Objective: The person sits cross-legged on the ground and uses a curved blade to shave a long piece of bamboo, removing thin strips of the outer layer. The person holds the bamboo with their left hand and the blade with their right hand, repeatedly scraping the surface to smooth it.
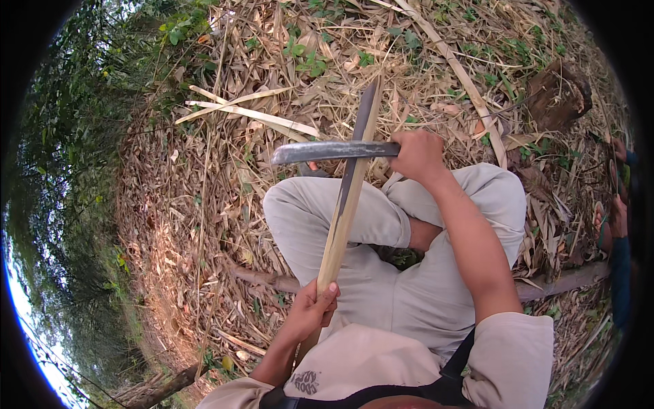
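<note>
My left hand is closed around the lower part of a long split bamboo strip. The strip slants up and away over my bent left leg; it is pale yellow, with a dark face along its far half. My right hand grips a machete at its handle, which the fingers mostly hide. The grey blade points left and crosses over the strip's far half, its tip slightly bent downward. Whether the blade touches the strip I cannot tell.
I sit cross-legged on dry leaves. Several pale strips lie crossed at the far left. A long pole runs along the far right, beside a cut stump. A branch lies behind my knees. Another person's dark sleeve shows at the right edge.
</note>
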Demonstrator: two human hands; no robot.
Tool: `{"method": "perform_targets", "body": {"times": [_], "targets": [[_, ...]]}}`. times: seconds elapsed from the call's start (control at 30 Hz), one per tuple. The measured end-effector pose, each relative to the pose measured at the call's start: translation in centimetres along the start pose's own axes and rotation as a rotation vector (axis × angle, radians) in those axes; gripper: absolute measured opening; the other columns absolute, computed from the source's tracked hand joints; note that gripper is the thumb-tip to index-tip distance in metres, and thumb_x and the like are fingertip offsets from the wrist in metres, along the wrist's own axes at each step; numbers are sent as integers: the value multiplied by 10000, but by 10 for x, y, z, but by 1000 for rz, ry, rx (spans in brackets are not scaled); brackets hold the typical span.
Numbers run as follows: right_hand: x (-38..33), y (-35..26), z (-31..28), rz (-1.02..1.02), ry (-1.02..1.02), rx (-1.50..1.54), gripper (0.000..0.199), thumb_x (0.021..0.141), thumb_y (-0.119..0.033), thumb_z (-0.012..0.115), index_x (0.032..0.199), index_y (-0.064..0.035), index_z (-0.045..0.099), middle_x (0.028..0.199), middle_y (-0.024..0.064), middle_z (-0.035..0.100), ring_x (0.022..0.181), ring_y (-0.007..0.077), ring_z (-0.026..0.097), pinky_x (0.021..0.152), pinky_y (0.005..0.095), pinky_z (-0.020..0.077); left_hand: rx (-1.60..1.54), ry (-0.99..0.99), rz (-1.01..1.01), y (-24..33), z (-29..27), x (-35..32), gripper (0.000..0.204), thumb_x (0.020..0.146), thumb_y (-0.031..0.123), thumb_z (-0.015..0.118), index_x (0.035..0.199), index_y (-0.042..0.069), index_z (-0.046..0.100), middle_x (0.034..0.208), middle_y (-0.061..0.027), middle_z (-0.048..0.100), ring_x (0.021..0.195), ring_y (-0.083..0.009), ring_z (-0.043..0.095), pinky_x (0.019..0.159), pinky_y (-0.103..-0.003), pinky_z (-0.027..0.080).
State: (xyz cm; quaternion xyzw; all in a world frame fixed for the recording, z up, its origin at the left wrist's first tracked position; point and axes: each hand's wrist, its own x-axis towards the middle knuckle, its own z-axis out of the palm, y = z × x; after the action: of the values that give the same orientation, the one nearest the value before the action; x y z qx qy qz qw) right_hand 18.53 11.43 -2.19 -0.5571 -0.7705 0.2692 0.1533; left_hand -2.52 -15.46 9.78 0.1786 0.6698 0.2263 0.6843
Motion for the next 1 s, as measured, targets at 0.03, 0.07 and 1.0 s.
{"method": "perform_targets", "body": {"times": [0.03, 0.07, 1.0], "targets": [[7, 20, 3, 156, 29, 68, 235, 786, -283, 679, 817, -60, 745, 750, 189, 706, 736, 384, 694, 713, 492, 545, 9, -13, -54, -5, -5, -8, 269, 1066, 336, 492, 980, 81, 505, 628, 63, 317, 468, -42, 251, 420, -234, 226], [23, 41, 8, 294, 71, 137, 246, 783, -288, 683, 813, -52, 744, 745, 189, 705, 725, 379, 693, 705, 484, 546, 16, -17, -88, -8, -11, -14, 268, 1066, 332, 493, 969, 83, 507, 622, 65, 319, 468, -41, 255, 421, -233, 226], [-42, -41, 37, -365, 280, 310, 145, 615, -142, 730, 679, -90, 611, 638, 93, 627, 601, 287, 652, 553, 407, 467, 189, 134, 274, 90, 49, 90, 315, 1038, 349, 542, 857, 104, 463, 642, 36, 411, 460, -52, 329, 417, -242, 271]]}}
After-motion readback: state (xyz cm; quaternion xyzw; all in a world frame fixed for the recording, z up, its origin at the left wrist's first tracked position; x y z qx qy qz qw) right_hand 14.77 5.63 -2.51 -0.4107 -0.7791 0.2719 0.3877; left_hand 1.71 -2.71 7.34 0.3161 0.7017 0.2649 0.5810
